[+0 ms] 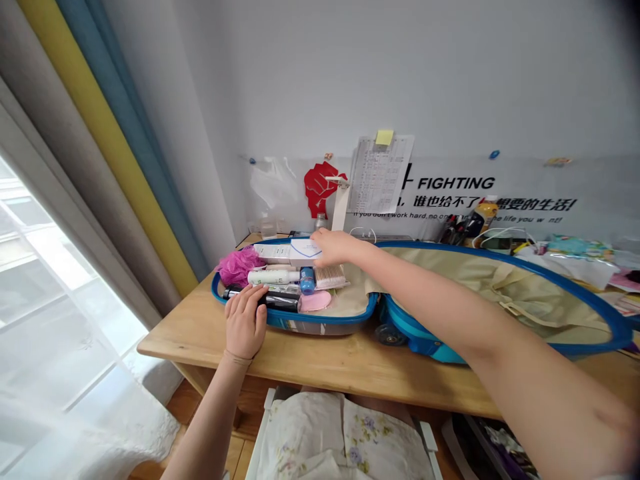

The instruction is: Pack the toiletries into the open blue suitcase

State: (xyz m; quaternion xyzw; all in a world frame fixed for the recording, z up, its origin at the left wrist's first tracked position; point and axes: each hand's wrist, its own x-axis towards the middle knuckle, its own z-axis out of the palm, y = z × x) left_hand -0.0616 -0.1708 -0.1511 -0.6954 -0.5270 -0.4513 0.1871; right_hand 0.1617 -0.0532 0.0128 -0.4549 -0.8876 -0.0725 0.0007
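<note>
An open blue-rimmed suitcase (350,319) lies on the wooden desk. My right hand (334,247) reaches into its left half, closed on the right end of a white box (301,251); part of the fingers is hidden. My left hand (246,321) lies over the near rim, fingers stretched onto a dark cylindrical item (281,301). Between the hands sit a white bottle (273,276), a small blue bottle (307,280) and a comb-like item with pale bristles (330,275). A pink oval item (316,301) is near the rim, and a magenta bath puff (240,265) fills the left end.
The suitcase's beige-lined right half (450,273) extends along the desk (200,327). A white desk lamp (341,207) stands behind. Bottles, cables and packets crowd the back right. Below are a floral-covered seat (310,433) and an open container (480,447). Curtains (100,133) hang at left.
</note>
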